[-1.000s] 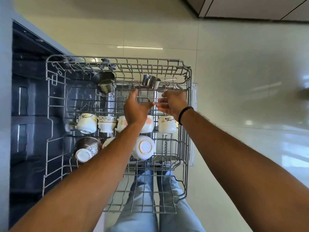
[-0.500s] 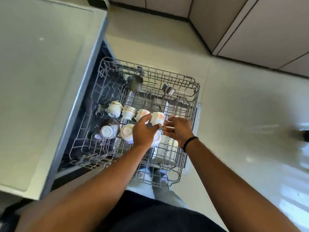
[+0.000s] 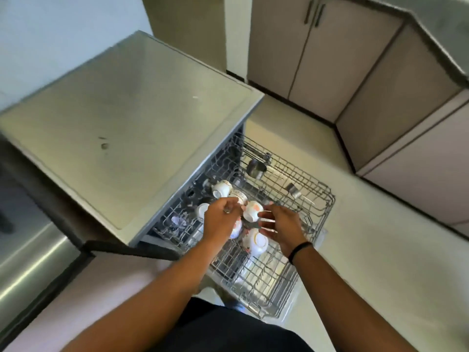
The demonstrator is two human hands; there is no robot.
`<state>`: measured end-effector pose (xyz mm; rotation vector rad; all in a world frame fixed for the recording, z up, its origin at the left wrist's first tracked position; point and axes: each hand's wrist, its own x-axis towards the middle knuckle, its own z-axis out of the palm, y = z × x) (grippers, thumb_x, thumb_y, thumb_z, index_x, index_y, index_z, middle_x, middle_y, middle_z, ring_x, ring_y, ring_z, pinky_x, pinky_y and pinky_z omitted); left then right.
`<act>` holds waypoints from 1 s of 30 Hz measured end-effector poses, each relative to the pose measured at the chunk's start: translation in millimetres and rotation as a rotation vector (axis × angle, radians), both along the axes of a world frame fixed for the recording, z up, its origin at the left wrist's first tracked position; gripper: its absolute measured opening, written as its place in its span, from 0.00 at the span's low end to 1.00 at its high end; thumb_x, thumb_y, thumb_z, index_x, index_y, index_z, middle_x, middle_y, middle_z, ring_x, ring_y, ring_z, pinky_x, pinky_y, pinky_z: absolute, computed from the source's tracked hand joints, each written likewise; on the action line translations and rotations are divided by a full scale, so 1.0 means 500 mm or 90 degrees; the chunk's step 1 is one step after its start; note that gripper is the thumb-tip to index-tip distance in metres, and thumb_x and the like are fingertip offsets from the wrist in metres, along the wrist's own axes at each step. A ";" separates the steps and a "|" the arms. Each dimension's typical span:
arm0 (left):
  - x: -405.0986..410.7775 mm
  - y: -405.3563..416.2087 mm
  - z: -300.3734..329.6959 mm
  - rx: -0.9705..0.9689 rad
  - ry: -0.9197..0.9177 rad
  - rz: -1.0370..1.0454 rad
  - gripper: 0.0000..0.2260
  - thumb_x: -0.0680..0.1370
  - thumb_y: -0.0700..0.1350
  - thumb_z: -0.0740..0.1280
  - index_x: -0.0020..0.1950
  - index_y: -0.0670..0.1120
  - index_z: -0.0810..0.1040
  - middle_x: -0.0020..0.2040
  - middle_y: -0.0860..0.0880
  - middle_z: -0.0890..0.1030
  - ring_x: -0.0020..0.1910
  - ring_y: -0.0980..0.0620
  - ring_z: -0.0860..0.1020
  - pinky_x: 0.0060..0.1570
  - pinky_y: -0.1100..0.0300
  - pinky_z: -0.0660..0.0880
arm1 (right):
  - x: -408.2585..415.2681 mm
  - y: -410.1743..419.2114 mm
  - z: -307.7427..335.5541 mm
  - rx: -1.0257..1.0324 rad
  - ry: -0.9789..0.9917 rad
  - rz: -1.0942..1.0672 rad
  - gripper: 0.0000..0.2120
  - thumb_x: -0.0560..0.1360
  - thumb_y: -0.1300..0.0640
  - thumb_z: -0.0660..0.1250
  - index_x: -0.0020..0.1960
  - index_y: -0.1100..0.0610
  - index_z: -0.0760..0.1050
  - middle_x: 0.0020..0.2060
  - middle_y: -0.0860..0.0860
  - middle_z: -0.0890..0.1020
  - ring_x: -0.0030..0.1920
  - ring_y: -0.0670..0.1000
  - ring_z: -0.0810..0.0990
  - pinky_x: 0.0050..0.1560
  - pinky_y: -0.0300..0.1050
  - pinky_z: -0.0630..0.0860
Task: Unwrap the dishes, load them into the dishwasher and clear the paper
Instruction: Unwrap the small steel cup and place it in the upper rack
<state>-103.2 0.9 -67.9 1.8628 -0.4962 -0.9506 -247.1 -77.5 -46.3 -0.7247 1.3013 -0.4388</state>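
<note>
The dishwasher's wire rack (image 3: 320, 210) is pulled out over the floor. Several white patterned cups lie in it, among them one at the back (image 3: 222, 188) and one with orange flowers (image 3: 252, 211). A white bowl (image 3: 256, 242) rests upside down just below my hands. Two steel measuring cups (image 3: 255, 168) (image 3: 293, 190) sit at the rack's far side. My left hand (image 3: 220, 221) is curled over the cups. My right hand (image 3: 282, 224) is close beside it, fingers pointing left. A thin dark thing (image 3: 250, 225) runs between the two hands; blur hides who grips it.
The dishwasher's flat grey top (image 3: 127, 118) fills the left. Beige cabinets (image 3: 317, 59) line the back and right, with pale floor (image 3: 380, 250) around the rack. A steel appliance front (image 3: 28, 262) stands at the lower left. No paper shows.
The view has swung up and back, so the dishwasher top and cabinets now show. Both hands have drawn back from the rack's far side to over the cups.
</note>
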 end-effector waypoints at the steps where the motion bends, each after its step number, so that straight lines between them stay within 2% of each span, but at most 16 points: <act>1: 0.010 0.015 0.004 -0.005 0.019 0.029 0.08 0.73 0.47 0.76 0.51 0.50 0.84 0.46 0.51 0.85 0.46 0.45 0.85 0.49 0.39 0.82 | 0.016 0.012 0.008 -0.004 -0.001 0.020 0.10 0.81 0.56 0.66 0.55 0.62 0.80 0.40 0.56 0.85 0.36 0.55 0.81 0.39 0.47 0.79; 3: 0.032 0.047 0.010 -0.019 0.047 0.089 0.09 0.70 0.50 0.77 0.49 0.51 0.85 0.46 0.51 0.86 0.46 0.46 0.85 0.48 0.39 0.82 | 0.053 0.035 0.024 -0.017 0.000 0.059 0.11 0.81 0.55 0.65 0.54 0.62 0.80 0.40 0.57 0.85 0.37 0.56 0.81 0.41 0.49 0.79; 5: 0.049 0.075 0.020 -0.034 0.060 0.127 0.08 0.70 0.52 0.76 0.48 0.54 0.84 0.48 0.51 0.86 0.46 0.47 0.86 0.49 0.40 0.82 | 0.089 0.054 0.038 -0.028 0.000 0.093 0.12 0.82 0.55 0.64 0.54 0.63 0.80 0.42 0.58 0.84 0.35 0.55 0.82 0.37 0.46 0.78; 7: 0.073 0.111 0.043 -0.053 0.073 0.165 0.05 0.75 0.47 0.75 0.49 0.54 0.83 0.49 0.49 0.86 0.46 0.48 0.85 0.46 0.47 0.84 | 0.131 0.079 0.053 -0.040 -0.002 0.123 0.12 0.82 0.55 0.64 0.53 0.63 0.80 0.43 0.59 0.84 0.35 0.55 0.81 0.34 0.44 0.77; 8: 0.086 0.128 0.054 -0.064 0.083 0.190 0.05 0.76 0.44 0.74 0.50 0.53 0.83 0.48 0.48 0.85 0.44 0.48 0.85 0.42 0.52 0.84 | 0.154 0.092 0.062 -0.048 -0.005 0.139 0.11 0.82 0.55 0.64 0.51 0.63 0.81 0.43 0.59 0.84 0.35 0.55 0.81 0.35 0.45 0.77; 10: 0.114 0.163 0.082 -0.094 0.110 0.242 0.05 0.76 0.40 0.74 0.49 0.50 0.83 0.42 0.47 0.85 0.39 0.49 0.83 0.34 0.58 0.79 | 0.196 0.122 0.084 -0.063 -0.016 0.175 0.12 0.82 0.54 0.64 0.50 0.62 0.81 0.42 0.59 0.85 0.35 0.55 0.81 0.35 0.44 0.79; 11: 0.129 0.185 0.096 -0.113 0.123 0.267 0.05 0.76 0.40 0.74 0.48 0.49 0.83 0.40 0.46 0.84 0.37 0.49 0.82 0.34 0.59 0.78 | 0.218 0.139 0.097 -0.069 -0.023 0.193 0.12 0.82 0.53 0.65 0.51 0.62 0.81 0.41 0.58 0.85 0.34 0.54 0.81 0.34 0.44 0.79; 13: 0.160 0.226 0.120 -0.137 0.134 0.303 0.04 0.76 0.40 0.73 0.46 0.49 0.83 0.40 0.46 0.84 0.36 0.49 0.80 0.36 0.59 0.77 | 0.260 0.174 0.121 -0.087 -0.045 0.223 0.13 0.82 0.52 0.65 0.51 0.62 0.81 0.40 0.58 0.85 0.33 0.55 0.82 0.32 0.44 0.79; 16: 0.195 0.279 0.146 -0.176 0.127 0.336 0.04 0.78 0.41 0.72 0.45 0.49 0.82 0.42 0.45 0.84 0.35 0.51 0.80 0.35 0.60 0.74 | 0.304 0.227 0.158 -0.120 -0.075 0.268 0.12 0.82 0.53 0.66 0.50 0.61 0.81 0.40 0.58 0.85 0.34 0.54 0.82 0.36 0.46 0.79; 18: 0.212 0.313 0.160 -0.197 0.111 0.360 0.02 0.78 0.42 0.72 0.46 0.49 0.83 0.44 0.46 0.85 0.35 0.52 0.82 0.36 0.58 0.77 | 0.325 0.268 0.181 -0.141 -0.082 0.310 0.12 0.82 0.53 0.65 0.52 0.62 0.81 0.40 0.57 0.85 0.34 0.54 0.82 0.37 0.46 0.80; 22: 0.218 0.370 0.172 -0.224 0.096 0.389 0.06 0.78 0.42 0.72 0.53 0.44 0.84 0.46 0.45 0.86 0.41 0.49 0.84 0.45 0.52 0.81 | 0.350 0.338 0.201 -0.187 -0.090 0.367 0.12 0.82 0.53 0.64 0.54 0.62 0.80 0.43 0.58 0.87 0.38 0.55 0.84 0.42 0.50 0.82; 25: 0.207 0.414 0.170 -0.246 0.079 0.408 0.06 0.77 0.43 0.72 0.52 0.45 0.85 0.45 0.45 0.86 0.46 0.44 0.85 0.50 0.46 0.83 | 0.356 0.381 0.204 -0.200 -0.077 0.411 0.13 0.82 0.52 0.65 0.55 0.62 0.81 0.47 0.59 0.87 0.40 0.55 0.85 0.41 0.49 0.83; 26: 0.205 0.431 0.171 -0.249 0.072 0.414 0.06 0.77 0.44 0.72 0.52 0.45 0.85 0.44 0.46 0.86 0.45 0.46 0.85 0.50 0.47 0.83 | 0.358 0.395 0.206 -0.202 -0.077 0.424 0.13 0.82 0.53 0.65 0.56 0.62 0.81 0.47 0.59 0.86 0.40 0.55 0.85 0.40 0.48 0.82; 28: 0.201 0.465 0.182 -0.251 0.054 0.436 0.06 0.78 0.43 0.71 0.53 0.44 0.84 0.44 0.47 0.86 0.43 0.51 0.85 0.46 0.56 0.82 | 0.364 0.416 0.214 -0.216 -0.072 0.452 0.12 0.82 0.54 0.65 0.56 0.62 0.80 0.46 0.59 0.86 0.40 0.55 0.84 0.37 0.46 0.82; 30: 0.197 0.489 0.193 -0.248 0.034 0.464 0.06 0.79 0.44 0.70 0.53 0.45 0.84 0.45 0.46 0.86 0.45 0.48 0.85 0.44 0.57 0.81 | 0.370 0.428 0.225 -0.234 -0.075 0.482 0.12 0.82 0.54 0.65 0.56 0.63 0.80 0.46 0.59 0.86 0.39 0.54 0.84 0.37 0.46 0.82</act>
